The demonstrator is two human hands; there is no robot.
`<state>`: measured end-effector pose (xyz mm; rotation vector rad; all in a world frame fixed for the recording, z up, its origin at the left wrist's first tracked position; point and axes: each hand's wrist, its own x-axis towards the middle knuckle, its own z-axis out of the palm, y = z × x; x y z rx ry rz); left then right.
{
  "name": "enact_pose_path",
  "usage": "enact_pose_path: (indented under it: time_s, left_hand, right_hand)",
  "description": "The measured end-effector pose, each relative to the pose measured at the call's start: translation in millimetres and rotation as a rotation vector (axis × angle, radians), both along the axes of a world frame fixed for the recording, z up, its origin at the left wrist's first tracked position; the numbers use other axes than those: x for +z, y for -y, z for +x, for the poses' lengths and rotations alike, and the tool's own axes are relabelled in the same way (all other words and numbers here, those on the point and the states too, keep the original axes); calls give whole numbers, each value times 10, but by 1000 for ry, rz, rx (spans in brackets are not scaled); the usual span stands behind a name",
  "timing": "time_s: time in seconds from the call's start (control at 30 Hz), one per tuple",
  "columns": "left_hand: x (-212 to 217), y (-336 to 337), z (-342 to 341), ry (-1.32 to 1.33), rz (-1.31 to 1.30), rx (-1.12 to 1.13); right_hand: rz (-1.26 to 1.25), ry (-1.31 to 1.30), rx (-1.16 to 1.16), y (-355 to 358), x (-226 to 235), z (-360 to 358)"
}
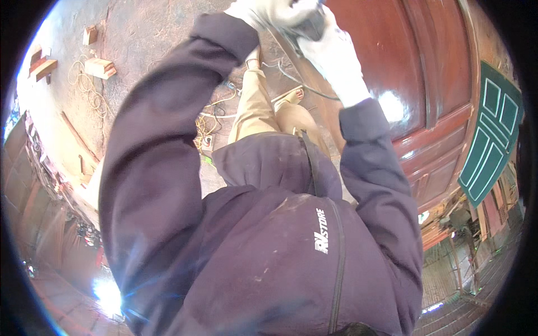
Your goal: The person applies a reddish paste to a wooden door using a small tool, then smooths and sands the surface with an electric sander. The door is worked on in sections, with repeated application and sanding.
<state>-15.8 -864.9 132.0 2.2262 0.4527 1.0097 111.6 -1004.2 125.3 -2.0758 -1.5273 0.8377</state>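
Both hands are at the top edge of the head view, in white gloves. My left hand (276,12) is closed over the top of a dark grey hand-held tool (311,27), partly cut off by the picture's edge. My right hand (330,53) wraps round the same tool from the right. A grey cord (302,82) hangs below the tool, so it looks like a power tool; its exact kind cannot be made out. The tool is over the near edge of a glossy red-brown panelled wooden door (386,39), and I cannot tell whether it touches.
Wood blocks (101,68) and a loose tan cord (84,84) lie on the stained floor to the left. Tangled yellow cable (206,126) lies beside my legs. A dark green panel with white outlines (492,131) stands at the right, beyond the door.
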Motion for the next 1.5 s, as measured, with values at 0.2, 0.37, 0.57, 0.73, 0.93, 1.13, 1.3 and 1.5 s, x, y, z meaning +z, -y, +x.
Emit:
enact_pose_path:
  time_s: [0.2,0.37,0.57,0.73,0.93,1.13,1.3,1.5]
  left_hand:
    - [-20,1278,465,-153,36,-59]
    - [-106,2425,784,-106,-107,-154]
    - [-157,2893,718,-51,-194,-126]
    - [18,1868,320,-80,-50,-65]
    - [-113,1449,249,-94,27,-70]
    - [-31,2600,872,-39,-178,-208]
    - [-119,3194,1205,-143,-167,-422]
    - [-89,2063,888,-30,-107,-266]
  right_hand:
    - [-110,-71,-95,1383,97,435]
    - [-264,87,-34,2669,-77,751]
    - [-274,129,72,2898,-13,702]
    - [-302,-10,4,1894,177,333]
    - [-400,17,-93,1490,239,181]
    - [-459,41,-187,2842,96,541]
    - [-331,264,-72,3457,172,725]
    - [-346,111,-220,2290,179,486]
